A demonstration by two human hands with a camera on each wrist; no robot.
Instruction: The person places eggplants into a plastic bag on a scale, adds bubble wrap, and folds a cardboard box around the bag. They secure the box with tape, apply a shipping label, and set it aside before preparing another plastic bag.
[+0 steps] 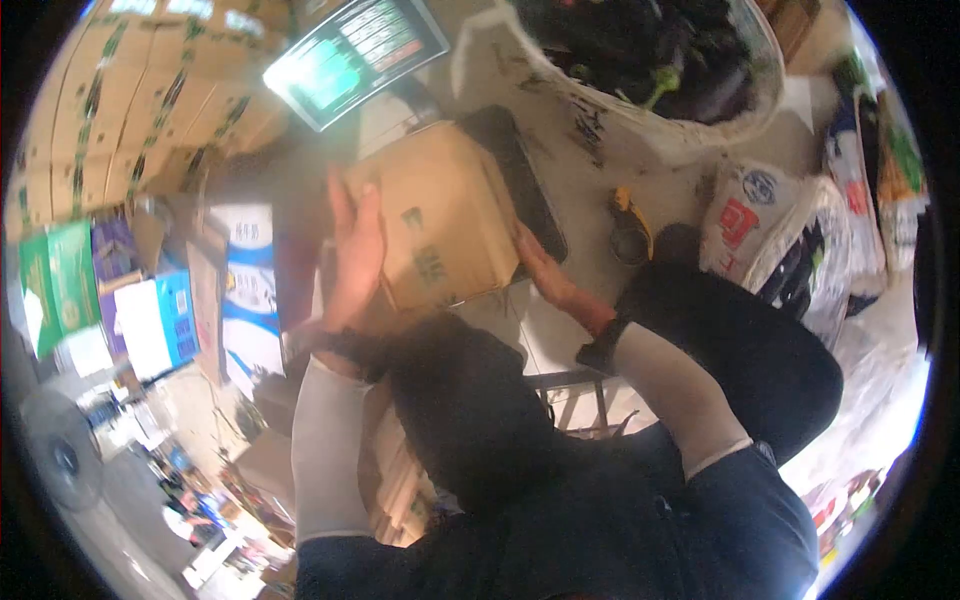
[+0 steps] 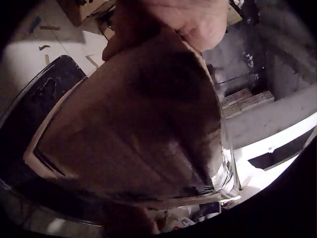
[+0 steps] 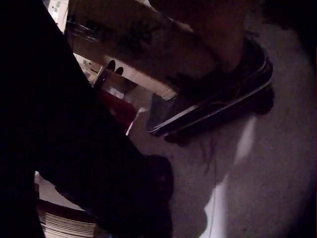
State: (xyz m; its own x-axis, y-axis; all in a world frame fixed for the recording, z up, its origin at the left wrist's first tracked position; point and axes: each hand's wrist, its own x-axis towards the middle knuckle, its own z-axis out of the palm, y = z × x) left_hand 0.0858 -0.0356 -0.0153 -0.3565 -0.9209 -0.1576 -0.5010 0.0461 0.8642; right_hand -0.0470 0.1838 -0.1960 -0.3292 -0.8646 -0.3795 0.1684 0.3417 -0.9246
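Observation:
A brown cardboard box (image 1: 440, 220) with dark green print lies between both hands, over a dark platform scale (image 1: 535, 180). My left hand (image 1: 355, 250) is against the box's left side, its fingers extended; in the left wrist view, the hand (image 2: 185, 20) lies along the edge of the box (image 2: 129, 119). On the opposite side, my right hand (image 1: 555, 275) touches the box with straight fingers. The right wrist view is dark, with the hand (image 3: 218, 29) by the box (image 3: 133, 39) above the scale (image 3: 198, 114). A lit display (image 1: 360, 55) stands beyond the box.
A large white-rimmed container of eggplants (image 1: 690, 60) stands at the far right. A yellow tape dispenser (image 1: 630, 225) lies on the floor, near a printed white sack (image 1: 755, 210). Stacked cartons (image 1: 130, 110) fill the back left; a blue-and-white carton (image 1: 250, 290) stands left of me.

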